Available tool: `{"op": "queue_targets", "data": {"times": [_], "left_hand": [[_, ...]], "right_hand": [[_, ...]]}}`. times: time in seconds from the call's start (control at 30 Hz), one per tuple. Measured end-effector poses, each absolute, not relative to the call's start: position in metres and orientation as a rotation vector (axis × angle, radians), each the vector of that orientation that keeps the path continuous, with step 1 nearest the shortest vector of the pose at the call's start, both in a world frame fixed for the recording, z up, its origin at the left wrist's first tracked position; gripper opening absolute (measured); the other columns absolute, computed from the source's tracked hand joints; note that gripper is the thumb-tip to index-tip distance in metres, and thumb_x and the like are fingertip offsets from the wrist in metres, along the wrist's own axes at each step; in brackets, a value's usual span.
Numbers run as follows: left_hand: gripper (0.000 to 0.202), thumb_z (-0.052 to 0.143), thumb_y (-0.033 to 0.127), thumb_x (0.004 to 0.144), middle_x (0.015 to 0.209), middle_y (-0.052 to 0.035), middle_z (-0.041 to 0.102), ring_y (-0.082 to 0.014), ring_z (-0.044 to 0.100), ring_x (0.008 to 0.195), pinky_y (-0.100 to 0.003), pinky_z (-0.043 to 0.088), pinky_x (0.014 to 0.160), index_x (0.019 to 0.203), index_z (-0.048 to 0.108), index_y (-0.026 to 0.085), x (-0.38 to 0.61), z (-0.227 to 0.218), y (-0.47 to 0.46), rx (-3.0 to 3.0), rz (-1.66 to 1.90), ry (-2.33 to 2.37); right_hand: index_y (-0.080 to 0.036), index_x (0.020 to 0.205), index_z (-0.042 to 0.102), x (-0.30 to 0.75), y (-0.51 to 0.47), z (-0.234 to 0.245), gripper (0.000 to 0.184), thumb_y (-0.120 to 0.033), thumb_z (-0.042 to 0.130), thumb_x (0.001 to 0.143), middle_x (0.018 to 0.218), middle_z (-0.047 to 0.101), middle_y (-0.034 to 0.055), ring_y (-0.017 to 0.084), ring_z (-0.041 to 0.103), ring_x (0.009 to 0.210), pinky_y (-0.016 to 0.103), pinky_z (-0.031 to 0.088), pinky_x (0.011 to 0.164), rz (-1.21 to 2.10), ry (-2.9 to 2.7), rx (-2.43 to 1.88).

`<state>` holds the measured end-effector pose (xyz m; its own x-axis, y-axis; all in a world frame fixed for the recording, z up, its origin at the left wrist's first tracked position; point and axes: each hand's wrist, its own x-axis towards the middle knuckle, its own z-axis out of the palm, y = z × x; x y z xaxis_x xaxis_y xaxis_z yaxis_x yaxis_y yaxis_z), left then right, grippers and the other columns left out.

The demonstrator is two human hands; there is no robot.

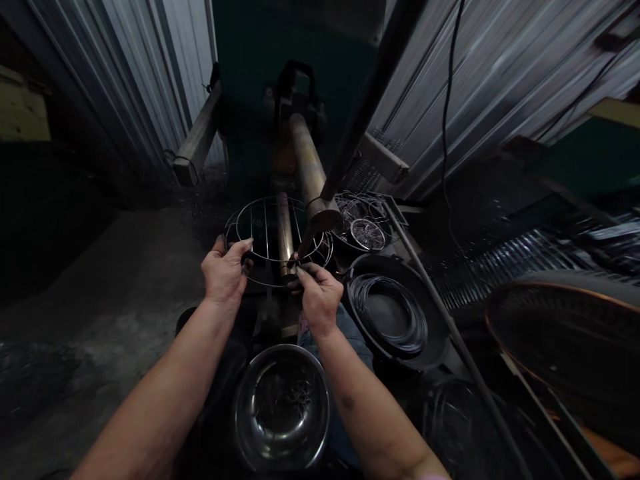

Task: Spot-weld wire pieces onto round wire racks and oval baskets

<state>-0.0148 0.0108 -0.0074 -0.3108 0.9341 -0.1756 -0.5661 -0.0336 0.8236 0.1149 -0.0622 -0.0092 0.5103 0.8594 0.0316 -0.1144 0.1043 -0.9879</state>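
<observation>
My left hand is closed on the left rim of a round wire rack, with the thumb on top. The rack has two wire rings with straight bars between them. It lies around the lower metal bar of a machine that looks like a spot welder. From the thick upper bar a dark rod slants down to the rack's near right side. Right at that rod's tip, my right hand pinches with thumb and forefinger. What sits between those fingertips is too small to make out.
A shiny metal bowl with small metal pieces stands below my hands. To the right, a black pan holds wire rings, and behind it lie small round wire pieces. A long metal bar runs along the right. Corrugated panels stand behind.
</observation>
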Motion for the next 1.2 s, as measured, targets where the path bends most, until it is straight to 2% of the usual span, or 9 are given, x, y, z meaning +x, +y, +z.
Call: {"op": "queue_targets", "data": {"times": [0.27,0.53,0.77,0.93,1.07,1.2], "left_hand": [[0.044,0.082,0.022,0.044,0.066,0.0025,0.055,-0.0098,0.051,0.053,-0.020,0.040,0.044,0.077,0.053,0.016,-0.014,-0.003,0.011,0.461,1.624,1.045],[0.046,0.082,0.021,0.044,0.068,0.0012,0.058,-0.0111,0.054,0.055,-0.020,0.041,0.045,0.080,0.054,0.017,-0.015,-0.007,0.014,0.439,1.620,1.060],[0.047,0.082,0.020,0.043,0.067,0.0023,0.057,-0.0111,0.053,0.056,-0.021,0.041,0.047,0.081,0.054,0.018,-0.015,-0.004,0.013,0.429,1.614,1.074],[0.041,0.081,0.021,0.046,0.066,0.0024,0.055,-0.0100,0.050,0.057,-0.020,0.036,0.046,0.075,0.052,0.019,-0.014,-0.003,0.010,0.467,1.573,1.047],[0.039,0.080,0.021,0.049,0.066,0.0018,0.054,-0.0109,0.049,0.056,-0.023,0.037,0.047,0.077,0.053,0.019,-0.016,-0.008,0.016,0.523,1.562,1.064],[0.039,0.078,0.026,0.055,0.069,0.0010,0.055,-0.0113,0.051,0.058,-0.023,0.039,0.051,0.085,0.056,0.016,-0.024,-0.010,0.038,0.590,1.530,1.196]], "right_hand": [[-0.013,0.089,0.072,0.130,-0.070,-0.028,0.030,-0.037,0.067,0.073,0.069,0.068,0.0019,0.014,0.063,0.056,0.022,0.048,0.047,0.747,-0.969,-1.431],[-0.014,0.081,0.070,0.117,-0.069,-0.024,0.025,-0.035,0.069,0.067,0.064,0.067,0.0003,0.016,0.065,0.052,0.024,0.050,0.044,0.859,-0.802,-1.309],[-0.015,0.077,0.069,0.117,-0.069,-0.028,0.022,-0.035,0.071,0.066,0.063,0.066,-0.0009,0.016,0.065,0.053,0.024,0.051,0.047,0.827,-0.800,-1.283],[-0.015,0.078,0.069,0.119,-0.065,-0.027,0.023,-0.035,0.071,0.067,0.063,0.066,-0.0001,0.016,0.063,0.051,0.025,0.049,0.046,0.889,-0.783,-1.301],[-0.016,0.083,0.070,0.127,-0.073,-0.028,0.022,-0.035,0.068,0.072,0.073,0.068,-0.0002,0.015,0.065,0.064,0.028,0.054,0.062,0.785,-0.941,-1.298],[-0.021,0.102,0.069,0.134,-0.104,-0.038,0.027,-0.036,0.060,0.082,0.097,0.070,0.0029,0.018,0.065,0.085,0.033,0.053,0.081,0.593,-1.127,-1.401]]}}
